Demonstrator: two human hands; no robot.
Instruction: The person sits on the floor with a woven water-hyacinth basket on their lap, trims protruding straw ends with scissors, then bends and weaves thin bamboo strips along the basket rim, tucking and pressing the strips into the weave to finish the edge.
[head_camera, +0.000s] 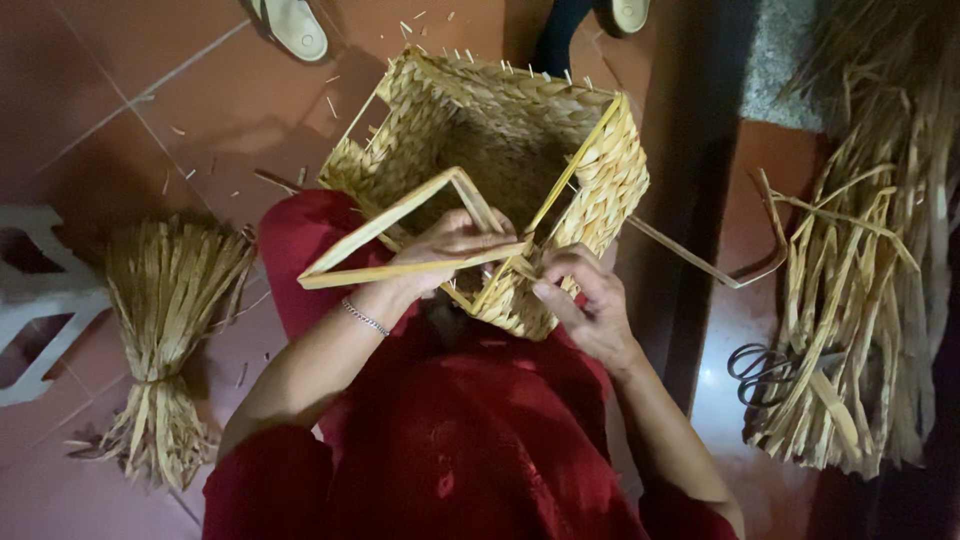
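A square woven straw basket (520, 130) rests on my lap, its opening turned toward me, short fibre ends sticking out of its far rim. My left hand (445, 248) reaches into the opening and grips a flat yellow strip (400, 270) that bends in a loop out to the left. My right hand (585, 310) pinches the weave at the basket's near corner, where several strips cross. A bracelet circles my left wrist. Red cloth (470, 430) covers my legs beneath the basket.
A tied bundle of dried straw (165, 330) lies on the red tiled floor at left, beside a white plastic stool (35, 300). A loose heap of straw (860, 300) with black scissors (765, 372) lies at right. Sandals (295, 25) sit at the top.
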